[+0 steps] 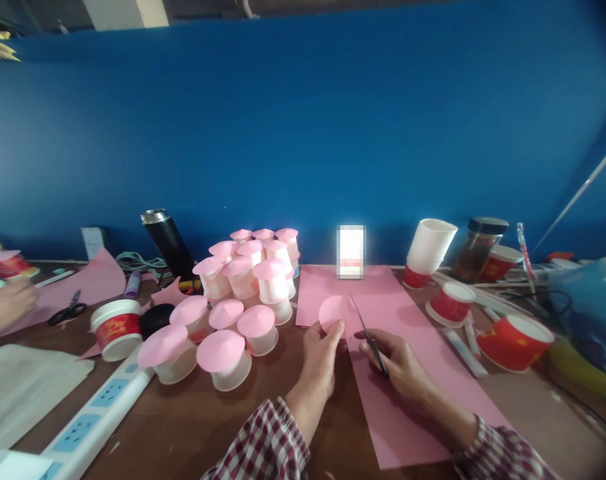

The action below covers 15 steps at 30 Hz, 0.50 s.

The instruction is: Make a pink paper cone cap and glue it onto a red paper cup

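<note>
Your left hand (pixel 323 343) pinches a round pink paper disc (pixel 335 313), held just above the long pink paper sheet (pixel 407 400) on the brown table (pixel 183 420). Your right hand (pixel 397 360) is closed around thin dark scissors (pixel 370 337), tips at the disc's edge. Turn the disc into the blades in short snips. The scissor handles are hidden in your palm, and the cut line is too small to make out.

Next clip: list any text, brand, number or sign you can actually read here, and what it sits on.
No text here can be read.
Red paper cups: gold markings, too blurred to read.
White tub with red label: gold print, too blurred to read.
Upright card against the blue wall: blurred out, unreadable.
Power strip: no legible marking.
Black flask: no visible lettering.
</note>
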### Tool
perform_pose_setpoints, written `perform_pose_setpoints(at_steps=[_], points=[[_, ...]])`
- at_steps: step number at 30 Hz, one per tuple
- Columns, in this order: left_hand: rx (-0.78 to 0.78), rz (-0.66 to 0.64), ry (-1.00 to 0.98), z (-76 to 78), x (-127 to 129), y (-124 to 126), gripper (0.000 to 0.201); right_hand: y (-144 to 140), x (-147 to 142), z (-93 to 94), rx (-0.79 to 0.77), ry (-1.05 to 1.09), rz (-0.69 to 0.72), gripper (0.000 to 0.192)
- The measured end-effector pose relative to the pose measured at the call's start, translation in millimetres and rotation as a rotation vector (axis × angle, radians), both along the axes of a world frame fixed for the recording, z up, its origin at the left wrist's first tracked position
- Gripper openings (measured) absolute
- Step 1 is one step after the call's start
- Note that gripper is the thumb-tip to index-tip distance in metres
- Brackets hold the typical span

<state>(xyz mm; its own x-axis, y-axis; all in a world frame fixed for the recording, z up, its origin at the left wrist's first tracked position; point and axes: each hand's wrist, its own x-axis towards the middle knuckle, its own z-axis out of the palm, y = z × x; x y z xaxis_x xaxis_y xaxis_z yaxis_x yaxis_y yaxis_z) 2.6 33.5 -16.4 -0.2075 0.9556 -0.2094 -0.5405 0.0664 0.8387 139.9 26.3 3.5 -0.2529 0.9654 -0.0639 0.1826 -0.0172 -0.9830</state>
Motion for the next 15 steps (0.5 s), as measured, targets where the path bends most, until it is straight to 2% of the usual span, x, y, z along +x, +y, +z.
perform_pose_setpoints(at_steps=[15], points=[[-0.016, 0.012, -0.016, 5.1, -0.3, 1.2, 0.031, -0.9, -2.6, 0.8, -0.046, -0.013, -0.049, 0.060]])
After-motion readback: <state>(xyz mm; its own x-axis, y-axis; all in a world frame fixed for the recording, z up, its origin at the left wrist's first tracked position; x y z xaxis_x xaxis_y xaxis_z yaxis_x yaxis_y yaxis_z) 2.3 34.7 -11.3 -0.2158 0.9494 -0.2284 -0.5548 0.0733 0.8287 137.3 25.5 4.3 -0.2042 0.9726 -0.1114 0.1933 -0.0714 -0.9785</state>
